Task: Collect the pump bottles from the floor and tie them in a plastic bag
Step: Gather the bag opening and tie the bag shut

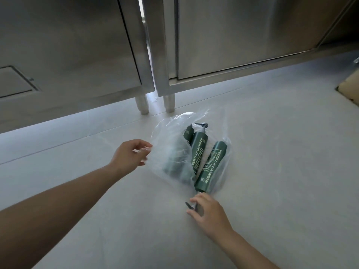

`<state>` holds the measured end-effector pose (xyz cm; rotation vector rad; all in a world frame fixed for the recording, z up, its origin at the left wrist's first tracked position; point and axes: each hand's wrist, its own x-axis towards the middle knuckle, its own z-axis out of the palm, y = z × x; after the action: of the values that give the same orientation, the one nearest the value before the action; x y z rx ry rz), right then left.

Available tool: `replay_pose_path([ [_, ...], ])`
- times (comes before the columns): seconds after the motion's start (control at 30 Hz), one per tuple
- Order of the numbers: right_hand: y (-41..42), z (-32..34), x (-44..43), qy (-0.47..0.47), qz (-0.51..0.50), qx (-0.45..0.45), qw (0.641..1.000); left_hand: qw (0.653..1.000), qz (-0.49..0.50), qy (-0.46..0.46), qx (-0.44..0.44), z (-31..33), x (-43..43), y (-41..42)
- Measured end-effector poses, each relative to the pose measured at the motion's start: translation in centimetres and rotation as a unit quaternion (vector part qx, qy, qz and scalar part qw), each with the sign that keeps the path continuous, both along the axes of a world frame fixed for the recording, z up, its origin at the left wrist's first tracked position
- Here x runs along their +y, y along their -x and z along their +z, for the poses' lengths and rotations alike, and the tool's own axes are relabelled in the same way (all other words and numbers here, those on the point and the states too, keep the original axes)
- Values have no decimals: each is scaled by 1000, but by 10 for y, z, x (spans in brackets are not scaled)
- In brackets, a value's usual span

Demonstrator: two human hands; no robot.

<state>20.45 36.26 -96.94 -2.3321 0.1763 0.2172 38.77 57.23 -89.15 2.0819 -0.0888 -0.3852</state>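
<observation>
Our right hand (206, 212) pinches the pump head (191, 205) of the near bottle (210, 167), lying mostly inside the plastic bag (171, 144) on the floor (281, 152); we should slide it fully in. Whether our left hand (130, 154) grips the bag's edge we cannot tell.

I work from a single view, the head camera. It rides above the floor (272, 152) and faces forward and steeply down, close enough that the plastic bag (174, 136) fills the middle of the frame. The wide lens bows the steel cabinets (242, 35) across the top, where their feet meet the floor's far edge. The left hand (130, 154) comes in from the lower left, the right hand (209, 214) from the bottom right, at a pump bottle (210, 167). A pale thing (349, 88), possibly cardboard, is cropped at the right edge.
</observation>
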Motion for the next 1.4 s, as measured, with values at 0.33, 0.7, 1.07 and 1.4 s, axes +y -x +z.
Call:
replay_pose_path([
  [0.33,-5,-4,7,32,-27,-19,999,999,27,8,20,-7,7,-3],
  [0.7,-107,105,-42,-212,-307,-157,914,995,50,78,32,18,-16,-4],
  [1.07,-149,89,-31,-26,-154,-96,983,969,172,171,42,63,-9,10],
  [1.4,-87,86,-126,-67,-284,-170,941,984,90,140,57,62,-46,10],
])
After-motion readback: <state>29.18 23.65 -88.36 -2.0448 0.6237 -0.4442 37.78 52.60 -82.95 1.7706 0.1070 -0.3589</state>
